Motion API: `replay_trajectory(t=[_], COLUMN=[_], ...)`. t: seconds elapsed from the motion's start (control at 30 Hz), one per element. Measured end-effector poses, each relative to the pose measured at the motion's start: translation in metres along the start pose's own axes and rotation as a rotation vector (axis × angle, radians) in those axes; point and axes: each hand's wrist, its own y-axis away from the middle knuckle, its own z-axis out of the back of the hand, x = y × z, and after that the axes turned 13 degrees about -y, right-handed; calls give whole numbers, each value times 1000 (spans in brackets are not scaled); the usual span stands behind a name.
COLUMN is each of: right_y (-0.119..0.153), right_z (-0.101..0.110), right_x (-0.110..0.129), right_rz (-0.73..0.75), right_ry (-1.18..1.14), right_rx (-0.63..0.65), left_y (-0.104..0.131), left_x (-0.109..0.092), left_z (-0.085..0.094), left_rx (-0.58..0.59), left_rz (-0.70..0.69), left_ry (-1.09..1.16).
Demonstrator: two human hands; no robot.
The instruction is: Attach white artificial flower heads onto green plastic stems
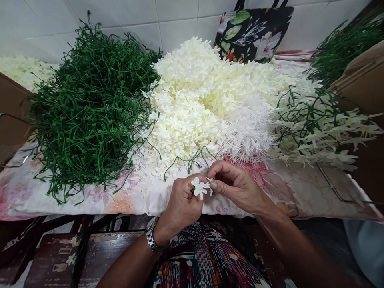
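Note:
My left hand (183, 202), with a metal watch (150, 236) at its wrist, is closed around a green plastic stem (195, 158) whose thin branches stick out beyond the fist. A white artificial flower (199, 188) shows at the thumb side of that fist. Thumb and forefinger of my right hand (241, 187) pinch a second small white flower piece (211, 185), right beside the first one. The lower part of the stem is hidden inside my left hand.
Behind my hands lie a heap of cream petals (192, 116), a pile of green stems (93, 108) and white stamen-like pieces (250, 128). Assembled flower sprays (324, 132) lie right. A floral bag (255, 34) stands at the wall; cardboard boxes (363, 80) flank the cloth (126, 200).

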Motion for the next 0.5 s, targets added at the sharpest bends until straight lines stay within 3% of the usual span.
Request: replay_trajectory(t=[0.13, 0.33, 0.5], right_y=[2, 4, 15], right_z=[-1, 0, 4], right_x=[-2, 2, 23], right_rz=[18, 156, 228], right_ry=[76, 233, 290], right_rx=[-53, -201, -232], left_y=[-3, -7, -5], left_x=[-7, -17, -18], left_z=[2, 1, 3], left_rx=[47, 217, 235], left_rz=[115, 439, 432], left_ry=[72, 391, 608])
